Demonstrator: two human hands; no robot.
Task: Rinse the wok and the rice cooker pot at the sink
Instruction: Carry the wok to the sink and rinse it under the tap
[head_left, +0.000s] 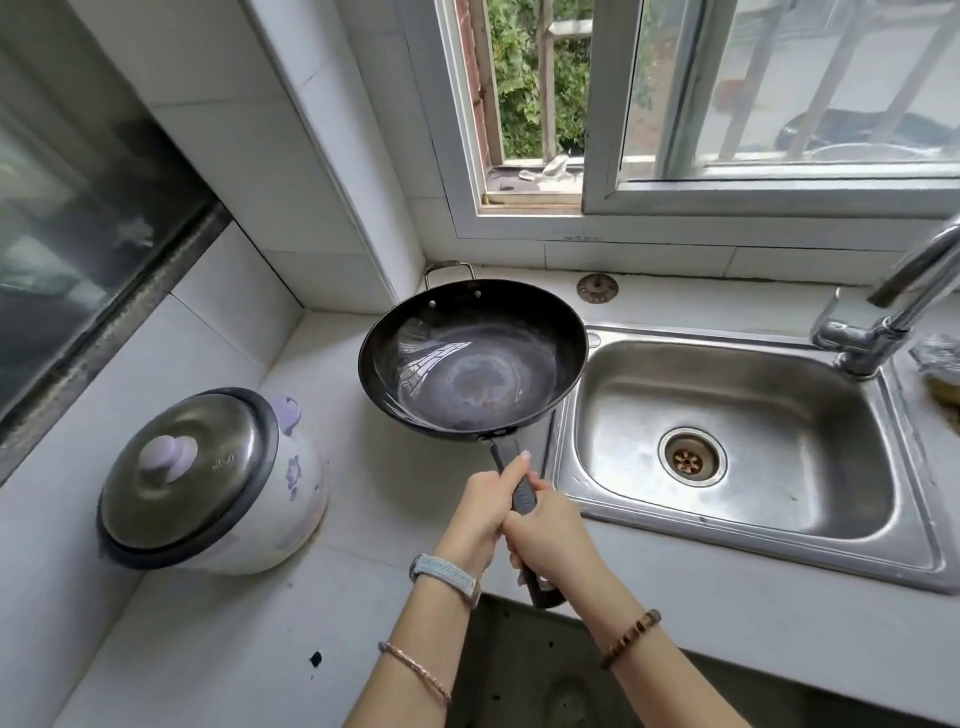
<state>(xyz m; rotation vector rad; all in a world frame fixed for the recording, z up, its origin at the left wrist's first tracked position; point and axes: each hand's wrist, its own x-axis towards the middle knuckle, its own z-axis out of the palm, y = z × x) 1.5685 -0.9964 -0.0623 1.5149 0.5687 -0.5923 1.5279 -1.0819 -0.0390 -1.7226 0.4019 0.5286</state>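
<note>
Wok (470, 358) up in a two-handed grip, both hands clamped on the long dark handle (522, 493). The left hand (485, 501) is wrapped round it nearer the pan, thumb laid straight along the top. The right hand (553, 535) is closed round it just behind, touching the left, and the butt of the handle pokes out below it. There's a watch (447, 571) on the left wrist and a bead bracelet (631, 638) on the right.

The wok rides roughly level above the counter (234, 623), open side up. Its dark bowl is glossy, with a pale ring at the bottom, and its right edge just overlaps the left rim of the steel sink (779, 405). A small loop handle (449, 270) shows at its far rim.

The sink basin lies to the right with the drain (691, 458) uncovered, and the tap (893, 317) stands at its far right corner. Over on the left, well apart from the wok, the rice cooker (249, 483) sits on the counter with its lid (182, 467) on. At the back, the window (535, 104) is slid partly open.
</note>
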